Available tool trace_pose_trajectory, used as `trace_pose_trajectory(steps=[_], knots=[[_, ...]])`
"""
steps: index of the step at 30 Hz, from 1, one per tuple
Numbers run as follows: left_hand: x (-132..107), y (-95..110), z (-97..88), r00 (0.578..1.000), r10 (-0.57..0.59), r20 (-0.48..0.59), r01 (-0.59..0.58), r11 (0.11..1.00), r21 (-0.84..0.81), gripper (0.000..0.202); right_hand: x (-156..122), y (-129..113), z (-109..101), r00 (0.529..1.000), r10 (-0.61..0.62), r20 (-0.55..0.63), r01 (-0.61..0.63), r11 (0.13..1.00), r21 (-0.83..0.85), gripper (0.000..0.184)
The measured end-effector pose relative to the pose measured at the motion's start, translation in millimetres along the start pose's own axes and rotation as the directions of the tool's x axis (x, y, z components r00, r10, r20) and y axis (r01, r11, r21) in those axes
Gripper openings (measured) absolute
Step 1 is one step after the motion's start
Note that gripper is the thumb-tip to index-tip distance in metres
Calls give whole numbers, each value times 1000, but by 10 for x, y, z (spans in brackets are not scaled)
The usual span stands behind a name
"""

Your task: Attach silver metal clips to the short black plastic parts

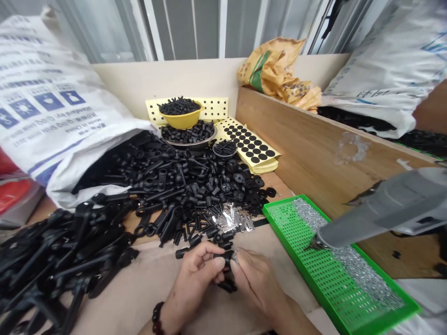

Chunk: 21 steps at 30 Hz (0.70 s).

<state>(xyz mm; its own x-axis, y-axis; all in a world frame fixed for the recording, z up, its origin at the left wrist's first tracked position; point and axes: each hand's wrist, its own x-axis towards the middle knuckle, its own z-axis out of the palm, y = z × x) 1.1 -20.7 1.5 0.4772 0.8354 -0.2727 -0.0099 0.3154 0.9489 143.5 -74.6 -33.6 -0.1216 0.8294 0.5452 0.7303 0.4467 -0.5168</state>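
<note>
Part (227,259), black and stubby, just one, pinched between left hand (199,269) and right hand (257,278), low over worktop (143,288); around, one yellow bowl (184,121), one green tray (340,288), two white sacks (52,121).

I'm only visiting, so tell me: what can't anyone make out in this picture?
All in the head view:
Black piece: its full shape, covered by the fingers of the left hand and right hand.
Gray tool: its rear end, cut off by the right edge.
Metal pieces in the green tray: their exact shape, too small.
White sack on the left: how much it holds, hidden by its own side.
</note>
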Motion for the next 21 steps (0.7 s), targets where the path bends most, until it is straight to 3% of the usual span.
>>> trace_pose_trajectory(steps=[3, 6, 9, 13, 15, 21], knots=[[-26, -52, 4, 996, -88, 26, 90, 990, -109, 31, -27, 32, 13, 984, -165, -60, 152, 971, -183, 23], [-52, -69, 6, 991, -123, 54, 129, 983, -130, 32, -32, 47, 2, 978, -206, -40, 194, 959, -206, 23], [-82, -57, 15, 996, -89, 32, 92, 991, -97, 31, -24, 13, -18, 987, -156, -38, 151, 982, -111, 24], [-122, -32, 26, 998, 38, -45, -37, 999, 28, 26, -40, -67, -18, 999, 34, 40, -39, 988, 148, 25], [-135, -26, 24, 995, 71, -64, -66, 996, 67, 25, -56, -87, -2, 996, 62, 58, -71, 983, 169, 25], [-146, -56, 17, 999, -48, 3, 48, 997, -61, 30, -66, -28, 21, 984, -163, -65, 155, 981, -117, 24]])
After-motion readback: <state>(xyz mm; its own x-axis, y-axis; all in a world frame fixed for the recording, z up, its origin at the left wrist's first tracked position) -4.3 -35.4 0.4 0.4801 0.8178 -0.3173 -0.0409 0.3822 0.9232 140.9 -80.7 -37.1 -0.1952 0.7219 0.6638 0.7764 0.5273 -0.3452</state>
